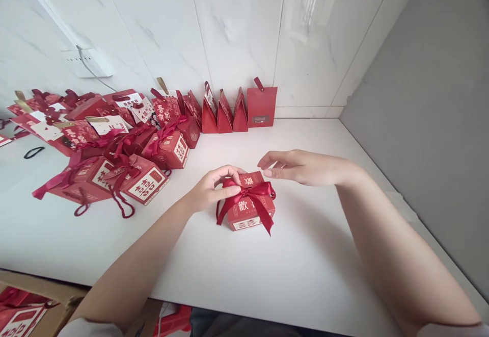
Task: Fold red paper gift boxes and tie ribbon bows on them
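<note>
A small red gift box [250, 213] with a red satin ribbon bow [248, 194] stands on the white table [267, 270] in front of me. My left hand [212, 188] rests against the box's left side, fingertips pinching a loop of the bow. Just above and behind the box hovers my right hand [301, 166], fingers stretched leftward and loosely together, holding nothing that I can see and not touching the ribbon.
A heap of similar red ribboned boxes [126, 166] lies at left. Flat and triangular red boxes [229, 110] lean on the tiled wall [237, 26]. An open cardboard carton [26, 311] sits below the table's front edge. A grey wall [428, 97] bounds the right.
</note>
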The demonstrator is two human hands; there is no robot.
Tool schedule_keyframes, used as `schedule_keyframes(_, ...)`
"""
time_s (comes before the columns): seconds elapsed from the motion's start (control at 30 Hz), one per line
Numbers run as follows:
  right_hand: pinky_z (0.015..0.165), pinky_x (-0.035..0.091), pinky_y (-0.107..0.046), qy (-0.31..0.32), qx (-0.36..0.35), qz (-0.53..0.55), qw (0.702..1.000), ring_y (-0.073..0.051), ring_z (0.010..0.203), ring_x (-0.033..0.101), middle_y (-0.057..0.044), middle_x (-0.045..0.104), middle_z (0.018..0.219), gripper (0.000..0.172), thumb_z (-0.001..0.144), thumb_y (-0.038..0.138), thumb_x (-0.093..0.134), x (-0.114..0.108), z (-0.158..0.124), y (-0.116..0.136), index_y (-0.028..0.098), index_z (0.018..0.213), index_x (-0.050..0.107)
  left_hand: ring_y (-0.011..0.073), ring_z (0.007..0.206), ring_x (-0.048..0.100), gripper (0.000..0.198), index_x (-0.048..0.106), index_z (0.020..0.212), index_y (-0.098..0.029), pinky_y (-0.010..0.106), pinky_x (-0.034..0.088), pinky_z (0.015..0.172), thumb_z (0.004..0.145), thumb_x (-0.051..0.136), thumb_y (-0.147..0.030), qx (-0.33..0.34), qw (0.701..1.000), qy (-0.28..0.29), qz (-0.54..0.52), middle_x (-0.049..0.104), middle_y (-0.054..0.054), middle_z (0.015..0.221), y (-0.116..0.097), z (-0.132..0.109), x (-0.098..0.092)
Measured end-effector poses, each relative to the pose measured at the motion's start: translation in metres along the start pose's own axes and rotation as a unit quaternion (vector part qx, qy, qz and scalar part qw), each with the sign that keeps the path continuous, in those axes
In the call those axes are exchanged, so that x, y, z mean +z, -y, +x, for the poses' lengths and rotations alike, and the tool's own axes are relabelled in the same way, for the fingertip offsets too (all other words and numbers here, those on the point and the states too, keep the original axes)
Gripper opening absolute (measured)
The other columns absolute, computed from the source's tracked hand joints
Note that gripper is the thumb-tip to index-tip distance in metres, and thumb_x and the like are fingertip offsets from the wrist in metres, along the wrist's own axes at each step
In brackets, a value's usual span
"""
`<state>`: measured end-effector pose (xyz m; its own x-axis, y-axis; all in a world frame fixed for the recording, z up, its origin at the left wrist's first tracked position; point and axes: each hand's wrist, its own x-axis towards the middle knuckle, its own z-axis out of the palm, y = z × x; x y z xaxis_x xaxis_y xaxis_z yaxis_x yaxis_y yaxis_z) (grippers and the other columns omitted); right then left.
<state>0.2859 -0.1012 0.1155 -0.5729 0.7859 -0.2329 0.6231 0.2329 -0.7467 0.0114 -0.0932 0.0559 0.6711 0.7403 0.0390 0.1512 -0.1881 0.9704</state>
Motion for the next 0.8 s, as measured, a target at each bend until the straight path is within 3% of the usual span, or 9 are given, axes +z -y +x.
schedule_keyframes(0.17,0.069,0.048,-0.028,0.058,0.002,-0.043,0.997,-0.020,0.087,0.065,-0.004,0.070,0.108,0.040,0.085,0.048,0.057,-0.001,-0.019,0.016,0.029,0.120,0.057,0.0229,0.113,0.056,0.023,0.054,0.093,-0.018,0.036,0.046,0.092,0.080,0.070,-0.028,0.002,1.000,0.019,0.006,0.053,0.009,0.129,-0.001,-0.002,0.001)
schedule_keyframes(0.4,0.067,0.045,-0.025,0.077,-0.039,-0.036,0.996,-0.018,0.084,0.063,-0.003,0.070,0.100,0.023,0.084,0.033,0.059,0.007,-0.011,0.017,0.025,0.106,0.058,0.0229,0.114,0.054,0.024,0.050,0.081,-0.017,0.036,0.044,0.092,0.078,0.072,-0.027,0.012,0.997,0.045,0.064,0.052,0.010,0.132,-0.004,-0.003,-0.001)
schedule_keyframes(0.5,0.066,0.044,-0.025,0.091,-0.044,-0.024,0.995,-0.017,0.079,0.063,-0.003,0.070,0.093,0.024,0.084,0.033,0.058,0.006,-0.012,0.019,0.024,0.106,0.058,0.0239,0.117,0.053,0.026,0.049,0.078,-0.017,0.037,0.043,0.095,0.077,0.073,-0.027,0.014,0.995,0.050,0.089,0.051,0.010,0.133,-0.007,-0.004,-0.001)
schedule_keyframes(0.67,0.062,0.044,-0.025,0.173,-0.037,0.005,0.984,-0.015,0.064,0.063,-0.001,0.069,0.080,0.024,0.086,0.036,0.056,0.006,-0.011,0.020,0.022,0.106,0.059,0.0244,0.120,0.053,0.024,0.050,0.073,-0.016,0.038,0.042,0.099,0.082,0.068,-0.030,0.013,0.996,0.061,0.065,0.053,0.010,0.131,-0.008,-0.004,-0.002)
schedule_keyframes(0.8,0.061,0.044,-0.025,0.169,-0.013,0.007,0.986,-0.016,0.065,0.064,-0.002,0.070,0.081,0.032,0.085,0.046,0.059,0.008,-0.008,0.019,0.023,0.106,0.058,0.0231,0.112,0.057,0.032,0.053,0.065,-0.015,0.036,0.045,0.095,0.087,0.061,-0.037,0.013,0.997,0.065,0.048,0.054,0.010,0.128,-0.006,-0.003,-0.002)
